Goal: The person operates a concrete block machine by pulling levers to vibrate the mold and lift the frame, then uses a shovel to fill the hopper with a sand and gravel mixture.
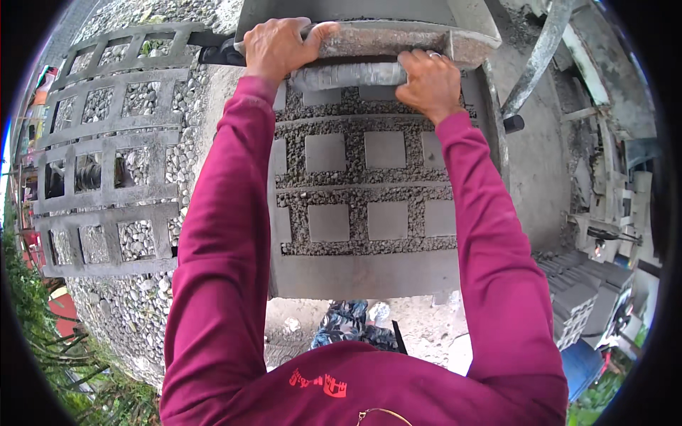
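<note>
My left hand [278, 48] is curled over the left end of a rusty, dust-covered metal box [387, 41], its thumb lying along the box's near wall. My right hand [431, 84], with a ring on one finger, is closed round the right end of a grey wrapped handle bar [348, 75] fixed to the near side of that box. Below my forearms lies a block mould [366, 273]. Square metal plates [325, 153] show in rows in it, with coarse grey aggregate mix [355, 177] filling the gaps around them. My sleeves cover parts of its sides.
A grey latticed frame [106, 199] stands over pebbles [121, 312] at the left. To the right, a slanting metal bar [543, 60] rises beside the mould. Farther right are stacked grey hollow blocks [582, 302] and a blue container [582, 366].
</note>
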The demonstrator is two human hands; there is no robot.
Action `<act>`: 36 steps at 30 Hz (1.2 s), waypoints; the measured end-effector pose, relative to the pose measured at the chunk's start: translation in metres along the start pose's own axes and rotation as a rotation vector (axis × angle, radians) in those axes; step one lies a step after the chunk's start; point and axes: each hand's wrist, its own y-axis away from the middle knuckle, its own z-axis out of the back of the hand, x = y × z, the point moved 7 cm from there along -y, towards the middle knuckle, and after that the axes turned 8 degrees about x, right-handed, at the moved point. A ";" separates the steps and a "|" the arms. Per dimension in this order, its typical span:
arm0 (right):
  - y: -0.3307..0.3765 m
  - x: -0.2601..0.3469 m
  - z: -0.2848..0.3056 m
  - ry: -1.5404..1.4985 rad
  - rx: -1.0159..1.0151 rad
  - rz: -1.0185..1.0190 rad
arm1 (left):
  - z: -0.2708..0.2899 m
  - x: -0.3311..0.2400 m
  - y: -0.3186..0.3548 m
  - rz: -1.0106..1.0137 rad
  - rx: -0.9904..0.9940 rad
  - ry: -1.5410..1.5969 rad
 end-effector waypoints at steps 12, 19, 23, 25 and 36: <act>0.142 0.053 0.058 -0.112 0.528 -0.044 | 0.071 -0.063 0.150 0.081 0.359 0.114; 0.356 0.146 0.149 -0.235 0.467 0.048 | 0.196 -0.154 0.391 -0.065 0.111 0.287; 0.348 0.139 0.131 -0.219 0.338 0.001 | 0.165 -0.131 0.346 0.015 0.250 0.226; 0.354 0.143 0.137 -0.220 0.269 0.004 | 0.168 -0.131 0.342 0.011 0.184 0.200; 0.276 0.111 0.089 -0.081 0.132 0.010 | 0.118 -0.100 0.262 -0.115 0.102 0.134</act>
